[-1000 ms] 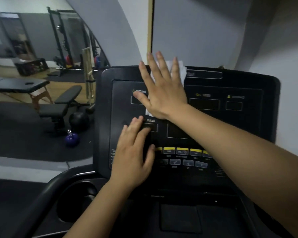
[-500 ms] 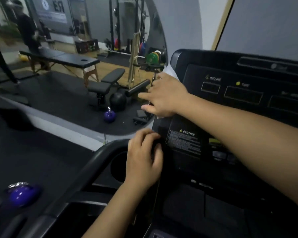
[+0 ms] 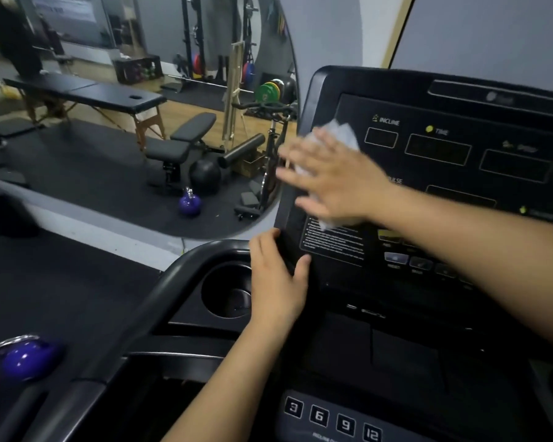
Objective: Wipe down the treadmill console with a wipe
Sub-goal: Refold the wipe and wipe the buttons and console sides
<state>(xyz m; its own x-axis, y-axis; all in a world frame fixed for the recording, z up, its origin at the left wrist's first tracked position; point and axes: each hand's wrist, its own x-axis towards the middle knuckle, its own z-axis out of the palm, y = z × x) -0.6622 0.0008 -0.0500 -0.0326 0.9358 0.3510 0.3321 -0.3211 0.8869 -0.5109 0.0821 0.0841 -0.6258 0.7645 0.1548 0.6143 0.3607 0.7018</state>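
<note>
Right hand [image 3: 329,180] is flat, fingers straight and spread, palm pressing the white wipe [image 3: 340,137] onto the left part of the treadmill console [image 3: 348,100] face. That hand is blurred; its fingertips reach past the console's left edge. Wipe sits mostly under the palm. One crumpled corner sticks out above the knuckles, just left of the INCLINE display [image 3: 381,137]. Another bit shows below the heel of the hand, touching the top of the caution label [image 3: 332,242]. Left hand [image 3: 278,279] is lower, apart from the wipe with no contact. It holds the console's lower-left edge, fingers round the side, thumb on the front face just left of the label. So the wipe is between right palm and panel, above the left hand, with the label's upper corner between them. Cup holder [image 3: 227,291] sits just left of the left hand, with the curved handrail [image 3: 160,298] around it. A button row marked 3, 6, 9, 12 [image 3: 332,421] is at bottom centre. Purple kettlebell [image 3: 26,358] is on the floor, lower left. Arched mirror [image 3: 109,161] on the wall left of the console shows a weight bench [image 3: 186,138] and a massage table [image 3: 87,90].
</note>
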